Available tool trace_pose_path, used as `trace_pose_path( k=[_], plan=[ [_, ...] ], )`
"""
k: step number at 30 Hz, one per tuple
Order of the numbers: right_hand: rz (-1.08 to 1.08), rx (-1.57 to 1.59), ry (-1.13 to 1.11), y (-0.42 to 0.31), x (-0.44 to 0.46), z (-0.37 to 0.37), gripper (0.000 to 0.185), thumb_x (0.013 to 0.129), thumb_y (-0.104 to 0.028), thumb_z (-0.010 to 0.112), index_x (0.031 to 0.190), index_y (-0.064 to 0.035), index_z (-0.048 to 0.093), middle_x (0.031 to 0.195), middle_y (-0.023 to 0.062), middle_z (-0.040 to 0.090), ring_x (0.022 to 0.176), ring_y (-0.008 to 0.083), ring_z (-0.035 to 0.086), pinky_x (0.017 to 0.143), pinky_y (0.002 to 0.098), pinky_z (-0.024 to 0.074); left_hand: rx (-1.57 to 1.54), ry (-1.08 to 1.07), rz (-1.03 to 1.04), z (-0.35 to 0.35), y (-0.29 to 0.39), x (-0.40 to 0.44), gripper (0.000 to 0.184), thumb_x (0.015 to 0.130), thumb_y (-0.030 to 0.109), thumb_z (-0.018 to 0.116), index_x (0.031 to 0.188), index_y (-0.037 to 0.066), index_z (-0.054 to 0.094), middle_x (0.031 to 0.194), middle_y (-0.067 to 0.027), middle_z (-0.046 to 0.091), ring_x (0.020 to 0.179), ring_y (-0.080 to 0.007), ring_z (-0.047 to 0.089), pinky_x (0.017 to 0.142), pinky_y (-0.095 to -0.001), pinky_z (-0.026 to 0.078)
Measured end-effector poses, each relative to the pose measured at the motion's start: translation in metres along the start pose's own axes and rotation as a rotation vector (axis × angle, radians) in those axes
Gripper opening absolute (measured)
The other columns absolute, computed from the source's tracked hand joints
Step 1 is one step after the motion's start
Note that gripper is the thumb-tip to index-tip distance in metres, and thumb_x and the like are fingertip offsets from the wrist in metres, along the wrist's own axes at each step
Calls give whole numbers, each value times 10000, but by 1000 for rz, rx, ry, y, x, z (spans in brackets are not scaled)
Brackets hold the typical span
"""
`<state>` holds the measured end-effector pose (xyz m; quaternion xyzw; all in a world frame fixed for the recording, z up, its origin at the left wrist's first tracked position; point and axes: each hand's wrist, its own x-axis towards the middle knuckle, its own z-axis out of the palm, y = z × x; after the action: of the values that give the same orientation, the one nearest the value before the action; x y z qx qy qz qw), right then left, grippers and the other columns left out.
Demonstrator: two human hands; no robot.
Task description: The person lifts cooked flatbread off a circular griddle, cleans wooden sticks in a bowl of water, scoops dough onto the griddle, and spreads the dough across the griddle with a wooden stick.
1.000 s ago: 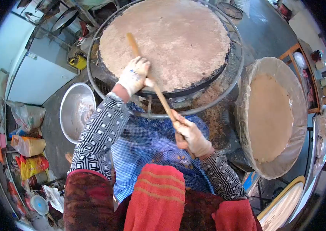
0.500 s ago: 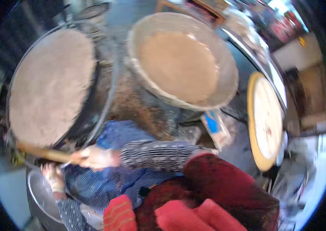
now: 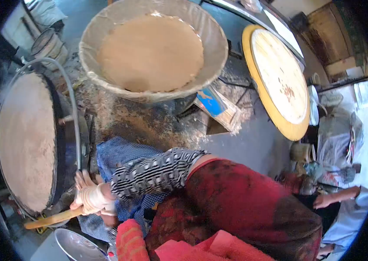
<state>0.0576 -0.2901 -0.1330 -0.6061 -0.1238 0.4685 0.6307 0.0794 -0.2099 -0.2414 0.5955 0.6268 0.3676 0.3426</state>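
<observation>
My right hand [image 3: 90,195], wrapped in pale strips, reaches forward with fingers apart at the lower end of a metal hoop [image 3: 74,113]. Partly covered by it, my left hand [image 3: 109,217] lies underneath, also wrapped at the wrist. A flat wooden scraper [image 3: 53,219] sticks out to the left from beneath the overlapping hands. It appears to be in my left hand, though the grip is mostly hidden. Beside the hands stands a round dark griddle [image 3: 58,143], covered by a thin pale-brown layer [image 3: 27,139]. Faint steam rises at its far edge.
A large plastic-lined basin [image 3: 89,48] holds brown batter [image 3: 151,54]. At right is a round yellow board [image 3: 275,115] with a stack of pale flat sheets [image 3: 279,74]. A metal bowl [image 3: 77,245] sits below my hands. Another person's hand [image 3: 323,201] shows at far right.
The view has swung right, so basin and griddle appear further left. My right hand has gone from gripping the scraper to spread fingers at the hoop, now overlapping my left hand.
</observation>
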Motion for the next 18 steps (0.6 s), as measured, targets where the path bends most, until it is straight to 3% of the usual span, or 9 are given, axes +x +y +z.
trace_pose_path(
  k=[1,2,3,4,6,7,8,9,18],
  plan=[
    [6,27,53,1,2,0,348,853,-306,631,1194,-242,658,914,40,659,960,161,594,931,421,417,80,-33,212,-43,95,-78,515,957,446,448,1183,-5,549,1108,-228,604,1032,-389,580,902,-448,453],
    [-553,-356,116,34,15,-29,452,868,-225,614,1319,-213,577,833,44,658,777,171,632,728,386,491,154,-59,419,-46,104,-101,530,969,421,449,1235,-33,512,1174,-254,571,1093,-403,550,970,-470,421],
    [-305,-220,-17,-1,-16,-72,460,870,-198,608,1328,-200,569,820,59,666,737,183,642,679,380,499,231,-76,624,-74,74,-52,549,981,396,450,1286,-60,476,1240,-279,539,1154,-417,519,1038,-492,390],
    [-62,-84,-179,-37,-57,-105,468,872,-171,602,1338,-187,561,808,75,675,697,195,652,630,374,506,178,-401,1424,-114,75,-19,534,990,290,485,1379,-63,392,1359,-269,458,1281,-374,443,1055,-453,386],
    [-432,-193,82,18,-56,-103,460,878,-187,611,1335,-169,558,830,95,697,707,192,662,638,359,510,259,-599,1374,-101,81,37,614,997,383,456,1433,-28,323,1420,-241,407,1324,-347,386,1092,-456,333],
    [-178,-169,-21,-14,-86,-115,411,903,-222,596,1300,-118,564,919,132,709,766,186,679,681,332,525,360,-493,1341,-87,93,56,614,997,383,456,1433,-28,323,1420,-241,407,1324,-347,386,1092,-456,333],
    [-469,-299,47,35,-70,-108,407,952,-221,559,1356,-192,529,685,19,610,497,87,536,447,288,437,335,-608,1444,-69,104,73,627,957,447,474,1386,-6,410,1347,-216,492,1291,-358,427,1084,-468,333],
    [21,2,45,3,-95,-104,367,964,-189,550,1331,-192,553,665,-7,587,478,78,508,406,264,394,305,-733,1535,-47,120,77,650,918,512,493,1339,17,497,1274,-190,577,1259,-368,468,1076,-479,333],
    [109,453,-63,-49,-4,-113,497,992,-243,517,1464,-169,380,594,-46,426,422,54,366,401,228,329,666,-837,1548,80,175,145,718,680,410,726,1240,6,529,1328,-193,512,1302,-372,422,1121,-427,316]
  ],
)
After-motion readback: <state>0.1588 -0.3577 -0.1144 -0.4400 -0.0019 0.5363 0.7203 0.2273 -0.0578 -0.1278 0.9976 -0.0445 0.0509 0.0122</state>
